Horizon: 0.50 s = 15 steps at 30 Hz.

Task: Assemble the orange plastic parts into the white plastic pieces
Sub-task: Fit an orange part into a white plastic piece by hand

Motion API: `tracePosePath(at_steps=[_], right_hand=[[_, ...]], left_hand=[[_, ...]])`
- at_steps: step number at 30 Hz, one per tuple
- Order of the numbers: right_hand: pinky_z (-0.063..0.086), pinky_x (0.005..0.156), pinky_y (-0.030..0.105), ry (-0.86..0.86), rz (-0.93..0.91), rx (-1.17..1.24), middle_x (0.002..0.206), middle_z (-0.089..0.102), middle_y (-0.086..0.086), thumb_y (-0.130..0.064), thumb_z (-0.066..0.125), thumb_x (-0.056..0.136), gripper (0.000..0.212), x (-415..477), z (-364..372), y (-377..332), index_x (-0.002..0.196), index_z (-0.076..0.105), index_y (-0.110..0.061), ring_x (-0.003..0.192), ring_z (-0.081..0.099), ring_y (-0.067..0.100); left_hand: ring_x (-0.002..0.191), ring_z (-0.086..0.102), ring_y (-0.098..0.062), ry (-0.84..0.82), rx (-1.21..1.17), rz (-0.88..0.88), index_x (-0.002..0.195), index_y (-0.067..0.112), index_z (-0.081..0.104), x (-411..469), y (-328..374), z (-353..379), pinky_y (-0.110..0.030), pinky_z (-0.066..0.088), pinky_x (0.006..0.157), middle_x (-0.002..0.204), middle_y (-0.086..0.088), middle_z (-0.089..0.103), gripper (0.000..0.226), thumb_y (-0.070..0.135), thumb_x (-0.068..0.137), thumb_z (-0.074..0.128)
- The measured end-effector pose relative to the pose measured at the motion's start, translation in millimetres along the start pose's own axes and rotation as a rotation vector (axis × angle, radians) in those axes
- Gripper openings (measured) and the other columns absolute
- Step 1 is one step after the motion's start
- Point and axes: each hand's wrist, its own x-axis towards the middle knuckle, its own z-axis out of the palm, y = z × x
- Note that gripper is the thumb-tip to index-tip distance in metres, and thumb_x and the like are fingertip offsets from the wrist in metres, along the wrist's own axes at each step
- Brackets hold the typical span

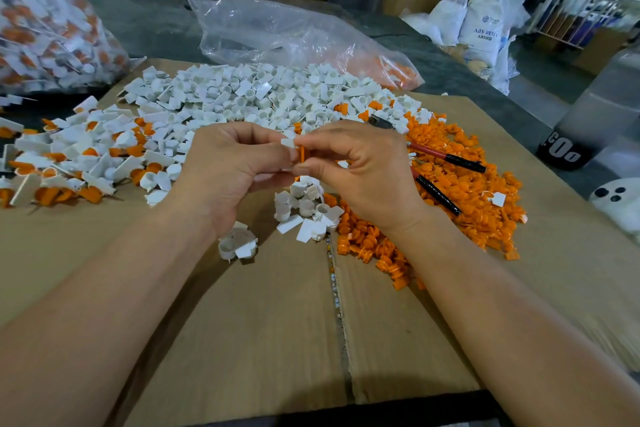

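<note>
Head view, items as seen:

1. Your left hand (225,170): raised above the cardboard sheet (277,322), fingers curled, tips pinching a white piece (288,143). Only one flat corner of the piece shows; the rest is hidden behind your fingertips, so you cannot tell which way its cup faces.
2. Your right hand (353,166): fingertip to fingertip with the left, thumb and forefinger pinching an orange part (302,153). It shows only as a thin strip, long axis upright, upper end against the white piece. Its shape is mostly covered.
3. Loose white pieces (249,94): a broad heap beyond your hands, lying every way.
4. Small white cluster (308,211): on the cardboard just beneath your hands.
5. Loose orange parts (467,184): a heap to the right, partly hidden under your right wrist.
6. Assembled pieces (79,149): white with orange inserts, piled at the left and cut off by the frame edge.
7. Hand tool (446,158): red and black handles lying across the orange heap, head half buried.
8. Clear plastic bag (277,28): crumpled on the dark tabletop (145,21); orange shows faintly through its right end.
9. Full bag (41,17): top left, blurred, cut off.
10. White rounded object (620,204): right edge, cut off, hard to identify.
</note>
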Motion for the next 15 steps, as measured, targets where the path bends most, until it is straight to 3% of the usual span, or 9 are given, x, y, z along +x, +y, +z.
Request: tracePosePath(at_steps=[11, 15], right_hand=[[0.053, 0.070, 0.031, -0.031, -0.012, -0.051, 0.083, 0.071, 0.009, -0.008, 0.073, 0.072, 0.023, 0.7, -1.5, 0.2, 0.093, 0.072, -0.002, 0.077, 0.066, 0.018], [0.052, 0.068, 0.029, -0.028, -0.023, -0.029, 0.081, 0.071, 0.008, -0.008, 0.072, 0.072, 0.022, 0.7, -1.9, -0.4, 0.094, 0.072, -0.003, 0.075, 0.064, 0.017]], left_hand=[[0.056, 0.067, -0.019, 0.009, 0.029, -0.002, 0.062, 0.007, 0.061, 0.6, -0.3, -0.9, -0.022, 0.054, 0.052, 0.058, -0.008, 0.066, 0.018, -0.008, 0.066, 0.071], [0.055, 0.067, -0.018, -0.025, 0.045, 0.001, 0.064, 0.006, 0.061, -0.5, 1.2, -2.7, -0.022, 0.055, 0.051, 0.057, -0.006, 0.066, 0.019, 0.005, 0.050, 0.074]])
